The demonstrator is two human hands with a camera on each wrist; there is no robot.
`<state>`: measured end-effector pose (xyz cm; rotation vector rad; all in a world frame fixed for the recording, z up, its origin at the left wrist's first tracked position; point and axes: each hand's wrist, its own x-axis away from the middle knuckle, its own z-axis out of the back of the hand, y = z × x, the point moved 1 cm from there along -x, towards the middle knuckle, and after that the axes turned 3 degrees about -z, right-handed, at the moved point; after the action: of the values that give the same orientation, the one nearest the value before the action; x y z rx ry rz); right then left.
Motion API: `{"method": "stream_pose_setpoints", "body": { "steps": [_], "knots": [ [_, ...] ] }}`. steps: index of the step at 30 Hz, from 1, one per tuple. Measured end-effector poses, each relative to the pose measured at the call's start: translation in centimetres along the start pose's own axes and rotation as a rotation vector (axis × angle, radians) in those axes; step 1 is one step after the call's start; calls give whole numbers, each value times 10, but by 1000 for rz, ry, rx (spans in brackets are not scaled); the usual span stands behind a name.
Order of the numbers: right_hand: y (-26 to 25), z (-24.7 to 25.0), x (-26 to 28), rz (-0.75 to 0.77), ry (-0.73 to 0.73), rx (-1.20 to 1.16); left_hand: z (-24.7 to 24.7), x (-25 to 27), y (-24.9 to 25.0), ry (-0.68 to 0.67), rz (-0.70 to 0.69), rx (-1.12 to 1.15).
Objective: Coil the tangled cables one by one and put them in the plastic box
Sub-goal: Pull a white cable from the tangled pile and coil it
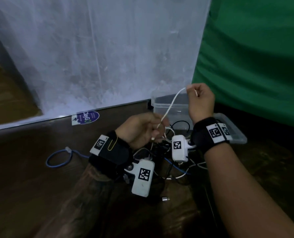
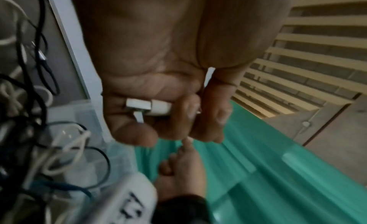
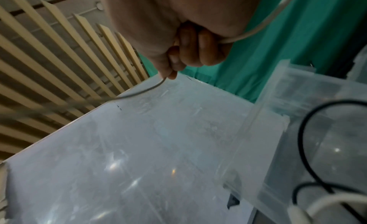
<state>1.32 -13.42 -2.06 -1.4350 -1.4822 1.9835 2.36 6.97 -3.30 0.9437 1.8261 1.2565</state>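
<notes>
We hold the thin white charging cable (image 1: 170, 107) taut above the tangle: our left hand (image 1: 142, 129) pinches its plug end, our right hand (image 1: 201, 100) grips farther along. Best wind even loops without yanking. The black and blue cables (image 1: 175, 166) beneath may snag; the clear plastic box (image 1: 228, 124) waits behind.

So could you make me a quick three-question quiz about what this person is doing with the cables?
1. True or false: both hands hold the white cable.
2. The blue cable lies: A) in the plastic box B) on the floor C) in a hand.
3. Fill in: the left hand grips the white cable's ____ end.

Key: 1 true, the right hand pinches it higher up. 2 B. 3 plug.
</notes>
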Motion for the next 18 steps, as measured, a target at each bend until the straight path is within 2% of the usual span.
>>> {"method": "stream_pose_setpoints", "body": {
  "steps": [2, 4, 7, 10, 12, 15, 18],
  "knots": [
    [10, -10, 7, -33, -31, -18, -10, 1, 10, -65, -54, 53],
    [17, -18, 18, -60, -131, 6, -13, 4, 22, -67, -171, 97],
    [14, -30, 37, -60, -501, 178, -8, 8, 37, 6, -370, 158],
    [-8, -35, 53, 2, -907, 339, 8, 8, 48, 171, -517, 218],
    [-31, -31, 60, 26, -1052, 374, 23, 9, 51, 321, -586, 164],
    [-63, -23, 66, 94, -1080, 382, 42, 13, 49, 511, -621, -23],
    [-87, -14, 65, 126, -1010, 258, 42, 13, 45, 513, -592, -155]
  ]
}}
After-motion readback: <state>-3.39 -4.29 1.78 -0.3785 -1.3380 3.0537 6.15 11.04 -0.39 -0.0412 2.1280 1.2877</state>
